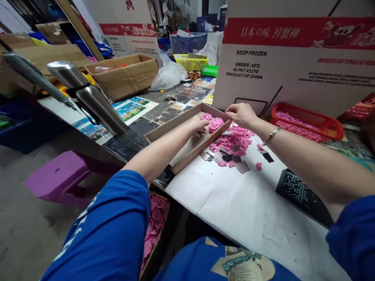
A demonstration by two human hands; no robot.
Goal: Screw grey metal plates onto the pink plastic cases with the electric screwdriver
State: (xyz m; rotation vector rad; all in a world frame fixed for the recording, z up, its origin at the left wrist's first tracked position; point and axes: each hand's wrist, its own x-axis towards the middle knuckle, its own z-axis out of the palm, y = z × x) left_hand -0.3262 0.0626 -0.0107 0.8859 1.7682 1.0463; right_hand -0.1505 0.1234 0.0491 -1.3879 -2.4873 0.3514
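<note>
My left hand reaches into a long, shallow cardboard tray. Its fingers are loosely bent and apart, beside a flat pink piece with a printed figure. Right of those fingers, a small stack of similar pink pieces sits in the tray's far end. My right hand is at the tray's far right corner, thumb and fingers pinched together on the rim. Just below it, outside the tray, a heap of small pink pieces lies on the white sheet, mixed with dark and grey flat scraps.
A red basket holding pink pieces stands at the right, near a black keyboard. A large white carton rises behind. At left are a steel flask, a grey pen-like tool, an open carton and a purple stool.
</note>
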